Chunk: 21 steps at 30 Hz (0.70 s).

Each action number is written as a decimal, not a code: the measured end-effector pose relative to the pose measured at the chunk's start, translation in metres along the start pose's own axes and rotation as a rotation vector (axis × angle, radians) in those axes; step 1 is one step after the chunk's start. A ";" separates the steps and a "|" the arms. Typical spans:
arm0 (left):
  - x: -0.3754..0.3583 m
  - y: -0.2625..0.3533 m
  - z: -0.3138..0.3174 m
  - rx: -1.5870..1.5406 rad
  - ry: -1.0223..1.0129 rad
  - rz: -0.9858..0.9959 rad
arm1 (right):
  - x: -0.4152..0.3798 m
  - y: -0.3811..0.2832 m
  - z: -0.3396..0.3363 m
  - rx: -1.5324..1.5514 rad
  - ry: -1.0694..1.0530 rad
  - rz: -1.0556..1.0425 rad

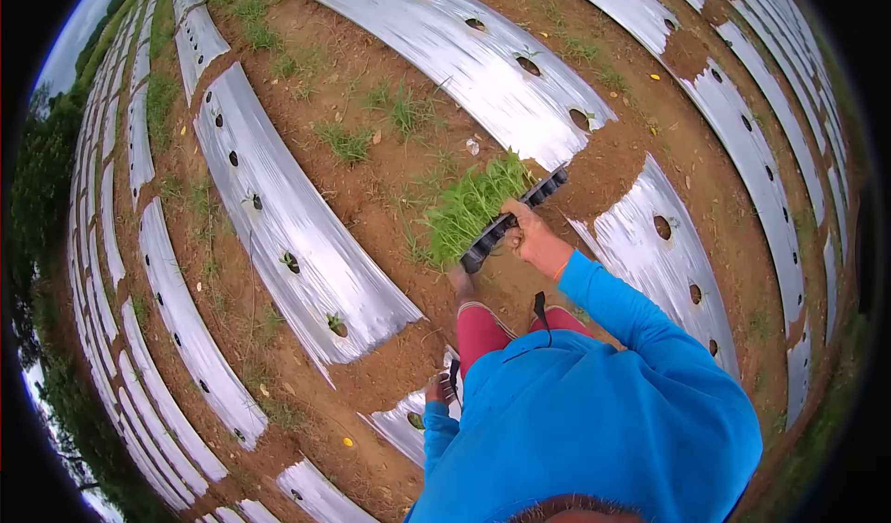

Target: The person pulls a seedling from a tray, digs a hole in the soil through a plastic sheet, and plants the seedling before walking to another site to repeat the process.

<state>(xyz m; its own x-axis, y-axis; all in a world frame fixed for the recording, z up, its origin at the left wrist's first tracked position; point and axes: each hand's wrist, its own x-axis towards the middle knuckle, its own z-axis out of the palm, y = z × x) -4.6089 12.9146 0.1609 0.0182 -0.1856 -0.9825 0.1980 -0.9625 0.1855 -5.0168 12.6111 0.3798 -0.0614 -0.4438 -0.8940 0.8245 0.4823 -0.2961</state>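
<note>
My right hand (534, 235) grips the near side of a black seedling tray (483, 243), with the thumb and fingers closed over its edge. The tray is tilted, and dense green seedlings (478, 203) lean out from its far side. It is held in front of my legs, over bare soil. Low beside my hip hangs my left hand (436, 391), near a strip of silver plastic mulch (399, 416). A thin dark item (453, 374) shows at its fingers, too small to name; the fingers are mostly hidden.
Long beds under silver plastic mulch (311, 235) run along both sides, with planting holes (663, 227) at intervals. Some holes hold small seedlings (336, 323). Brown soil paths (371, 212) with grass tufts (343, 141) lie between the beds. Dark trees (42, 180) stand at the left edge.
</note>
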 end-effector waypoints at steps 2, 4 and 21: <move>0.047 0.052 0.008 0.032 -0.060 -0.088 | 0.017 -0.002 0.038 -0.003 0.042 -0.009; 0.082 0.116 0.017 0.048 -0.218 -0.019 | 0.040 -0.016 0.082 -0.022 0.034 -0.006; 0.197 0.234 0.210 1.102 -0.462 0.572 | 0.246 -0.048 0.275 0.097 -0.195 0.005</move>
<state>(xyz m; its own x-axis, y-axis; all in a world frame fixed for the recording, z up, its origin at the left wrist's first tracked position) -4.7647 12.6115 0.0150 -0.5440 -0.4549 -0.7051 -0.6243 -0.3419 0.7023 -4.9170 12.2708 0.2671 0.0445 -0.5838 -0.8107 0.8753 0.4139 -0.2500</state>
